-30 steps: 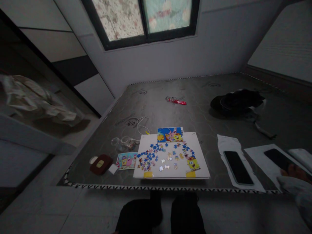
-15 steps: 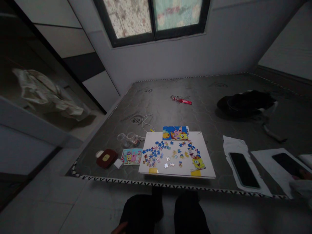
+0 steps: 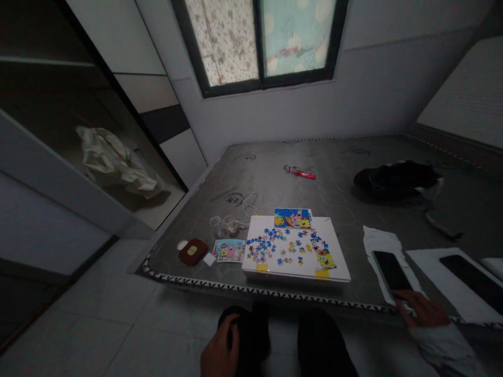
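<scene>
My left hand (image 3: 220, 345) rests on my dark-trousered left knee at the bottom of the view, fingers lying over it and holding nothing. My right hand (image 3: 421, 309), in a grey sleeve, reaches to the near end of a black phone (image 3: 389, 269) on a white sheet (image 3: 377, 238); its fingers are stretched out and touch the phone. Between my hands, on a grey mattress (image 3: 314, 183), lies a white board (image 3: 338, 266) strewn with several blue and yellow puzzle pieces (image 3: 271, 245). A cartoon reference picture (image 3: 293, 218) sits at the board's far edge.
Left of the board lie a small cartoon card (image 3: 229, 250), a dark red case (image 3: 192, 252), a clear bag (image 3: 222, 226) and a white cable (image 3: 248, 200). A red wrapper (image 3: 301, 173) and dark clothing (image 3: 396, 179) lie farther back. A second dark screen (image 3: 473, 275) lies at right.
The view has shifted left and lowered, so the mattress sits farther right. My left hand has come onto my knee. My right hand moved from the far-right screen to the nearer phone.
</scene>
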Demonstrator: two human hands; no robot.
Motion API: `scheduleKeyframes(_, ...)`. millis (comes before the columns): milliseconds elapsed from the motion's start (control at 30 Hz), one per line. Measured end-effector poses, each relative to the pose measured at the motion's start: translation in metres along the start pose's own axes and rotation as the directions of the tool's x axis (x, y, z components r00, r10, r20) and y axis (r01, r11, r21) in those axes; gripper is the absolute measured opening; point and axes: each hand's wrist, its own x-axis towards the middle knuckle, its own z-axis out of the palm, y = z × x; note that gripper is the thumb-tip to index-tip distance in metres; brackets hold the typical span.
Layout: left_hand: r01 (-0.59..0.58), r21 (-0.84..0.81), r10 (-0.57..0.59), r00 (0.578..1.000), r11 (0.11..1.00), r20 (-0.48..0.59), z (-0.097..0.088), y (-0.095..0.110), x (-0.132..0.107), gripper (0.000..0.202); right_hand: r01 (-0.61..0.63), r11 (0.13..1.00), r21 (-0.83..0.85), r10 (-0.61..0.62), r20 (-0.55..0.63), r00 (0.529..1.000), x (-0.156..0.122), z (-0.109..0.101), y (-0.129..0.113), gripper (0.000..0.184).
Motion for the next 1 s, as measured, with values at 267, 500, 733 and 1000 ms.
scheduleKeyframes(267,-0.012,0.154,-0.019,0.979,0.988,0.203,0.006,0.040,0.026,0.034,0.193,0.927,0.321,-0.223,0.058,0.973,-0.037,-0.025,-0.201,0.022)
scheduleKeyframes(500,-0.016,0.153,-0.020,0.973,0.988,0.230,0.002,0.050,0.033,0.024,0.037,0.966,0.257,-0.107,0.266,0.958,-0.063,0.009,-0.223,0.023)
scheduleKeyframes(733,-0.030,0.163,-0.008,0.974,0.986,0.228,-0.009,0.049,0.027,0.029,-0.004,0.985,0.174,-0.055,0.336,0.940,-0.071,0.011,-0.208,0.026)
scheduleKeyframes(1000,-0.069,0.187,0.023,0.971,0.980,0.238,-0.012,0.063,0.014,0.031,-0.002,0.994,0.112,-0.045,0.419,0.907,-0.073,0.013,-0.189,0.025)
